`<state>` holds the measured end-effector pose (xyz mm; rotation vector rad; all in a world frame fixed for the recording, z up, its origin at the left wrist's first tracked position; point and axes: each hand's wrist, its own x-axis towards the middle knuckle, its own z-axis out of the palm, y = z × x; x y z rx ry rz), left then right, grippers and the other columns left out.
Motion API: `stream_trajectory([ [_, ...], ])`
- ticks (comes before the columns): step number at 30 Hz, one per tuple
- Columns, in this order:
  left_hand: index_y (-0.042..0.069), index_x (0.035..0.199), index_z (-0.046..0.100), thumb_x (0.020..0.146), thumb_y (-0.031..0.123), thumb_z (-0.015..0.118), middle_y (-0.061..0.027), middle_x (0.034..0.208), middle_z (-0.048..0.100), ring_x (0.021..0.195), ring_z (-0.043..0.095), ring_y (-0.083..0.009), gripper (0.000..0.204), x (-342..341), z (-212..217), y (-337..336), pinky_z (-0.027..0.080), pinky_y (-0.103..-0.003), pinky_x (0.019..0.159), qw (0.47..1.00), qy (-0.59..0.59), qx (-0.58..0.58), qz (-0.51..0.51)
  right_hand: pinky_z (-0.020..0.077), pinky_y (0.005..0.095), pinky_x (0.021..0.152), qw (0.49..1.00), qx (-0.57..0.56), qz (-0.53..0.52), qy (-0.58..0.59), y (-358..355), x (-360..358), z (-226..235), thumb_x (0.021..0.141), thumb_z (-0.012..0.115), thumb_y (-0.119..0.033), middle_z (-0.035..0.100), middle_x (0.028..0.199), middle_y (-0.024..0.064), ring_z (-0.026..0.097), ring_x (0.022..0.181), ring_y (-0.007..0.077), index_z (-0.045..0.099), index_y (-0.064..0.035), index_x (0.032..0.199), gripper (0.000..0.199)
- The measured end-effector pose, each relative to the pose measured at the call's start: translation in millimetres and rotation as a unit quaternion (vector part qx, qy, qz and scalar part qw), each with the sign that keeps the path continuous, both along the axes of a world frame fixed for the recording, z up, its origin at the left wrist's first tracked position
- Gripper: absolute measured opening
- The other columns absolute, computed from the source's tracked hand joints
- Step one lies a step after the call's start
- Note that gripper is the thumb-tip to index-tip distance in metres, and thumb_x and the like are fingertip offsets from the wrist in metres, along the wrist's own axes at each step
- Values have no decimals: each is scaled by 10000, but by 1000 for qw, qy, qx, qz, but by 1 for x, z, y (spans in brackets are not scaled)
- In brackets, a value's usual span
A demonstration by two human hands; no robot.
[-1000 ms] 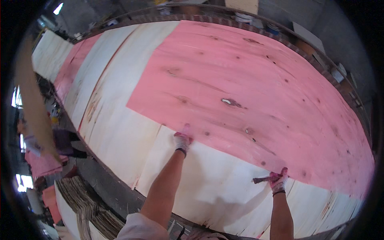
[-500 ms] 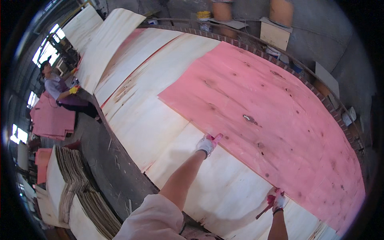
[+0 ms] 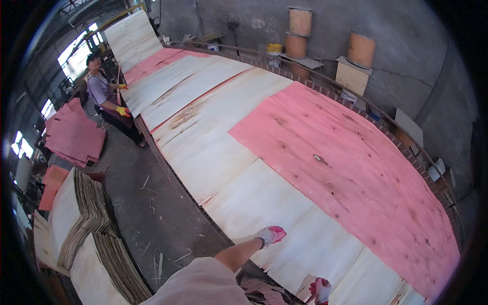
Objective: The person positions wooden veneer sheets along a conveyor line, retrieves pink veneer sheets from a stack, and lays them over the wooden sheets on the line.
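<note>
Pink sheet [image 3: 351, 188]: both hands have drawn back from its lower-left edge since the earlier frame; lies over white sheets [image 3: 274, 203], center to lower right.
Left hand [image 3: 271, 236]: gloved, over the white sheets, lower center; cannot tell whether fingers are apart or together.
Right hand [image 3: 319, 291]: gloved, fingers curled, lower edge; cannot tell whether clamped on anything.
Co-worker [image 3: 99, 90]: yellow gloves [image 3: 123, 111], upper left.
Sheet stack [image 3: 116, 256]: brown-edged, lower left.
</note>
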<state>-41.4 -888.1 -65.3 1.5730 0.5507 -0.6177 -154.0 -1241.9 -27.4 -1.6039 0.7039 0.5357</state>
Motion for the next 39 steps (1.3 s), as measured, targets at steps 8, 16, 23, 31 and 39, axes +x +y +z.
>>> stream_trajectory([
  [8, -19, 1399, 234, 655, 445, 783, -185, 1343, 399, 1241, 398, -266, 1034, -87, 36, -37, 350, -316, 1019, 988, -91, 100, -80, 374, 220, 431, 990, -11, -89, -108, -30, -138, 22, 891, 598, -261, 594, 672, 8, 487, 507, 81, 621, -70, 875, 193],
  [16, -8, 1415, 201, 659, 298, 812, -201, 1414, 320, 1277, 378, -281, 1020, -199, -72, -47, 323, -360, 1059, 938, -335, 26, -81, 388, 220, 456, 969, 20, -177, -171, -33, -257, -20, 895, 600, -187, 592, 716, 12, 497, 540, 80, 586, -76, 924, 116],
  [23, 69, 1328, 434, 787, 197, 728, -123, 1220, 555, 1075, 549, -197, 628, -274, -28, 13, 455, -324, 917, 987, -73, -88, -114, 381, 221, 461, 962, 76, -182, -189, -10, -313, -23, 891, 609, -154, 550, 682, -5, 461, 532, 81, 595, -86, 898, 69],
  [31, 2, 1304, 451, 757, 438, 685, -168, 1290, 514, 1177, 498, -275, 737, -333, -36, 118, 395, -368, 995, 979, -26, 118, -167, 386, 231, 457, 964, 43, -152, -214, 39, -296, -15, 877, 607, -76, 541, 677, -9, 454, 529, 82, 618, -70, 979, 103],
  [39, 34, 1220, 543, 848, 447, 566, -140, 1257, 543, 1149, 510, -245, 556, -398, -16, 260, 384, -327, 982, 978, 23, 196, -62, 439, 252, 458, 975, 47, -67, -206, 140, -227, -40, 866, 583, -83, 582, 698, 56, 517, 535, 120, 588, -14, 1004, 154],
])
